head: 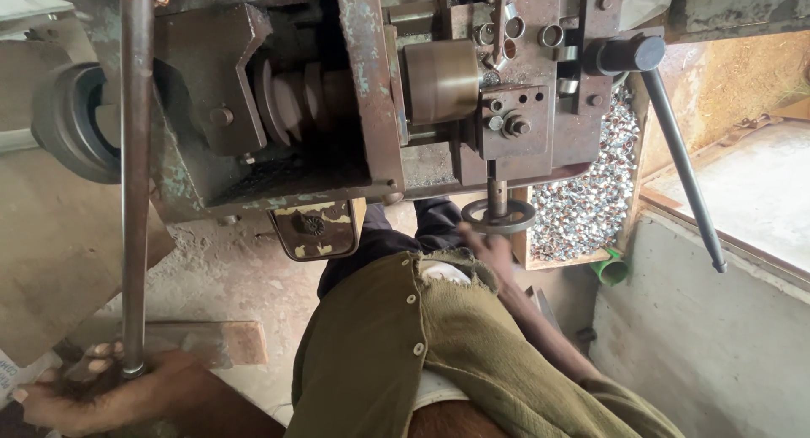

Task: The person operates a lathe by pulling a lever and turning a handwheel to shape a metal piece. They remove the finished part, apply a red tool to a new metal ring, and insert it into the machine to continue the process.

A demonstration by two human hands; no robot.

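Below, left hand (93, 396) grips steel rod (135, 185); right hand (489, 246) touches handwheel (499, 219).

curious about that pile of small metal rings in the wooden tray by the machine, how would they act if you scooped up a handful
The small metal rings lie loose and heaped in the wooden tray, so a handful would probably shift and spill between the fingers. Each looks round and shiny, so dropped ones would likely roll or bounce. Being metal, a scoop may feel heavy for its size, and they seem stiff, not fragile.
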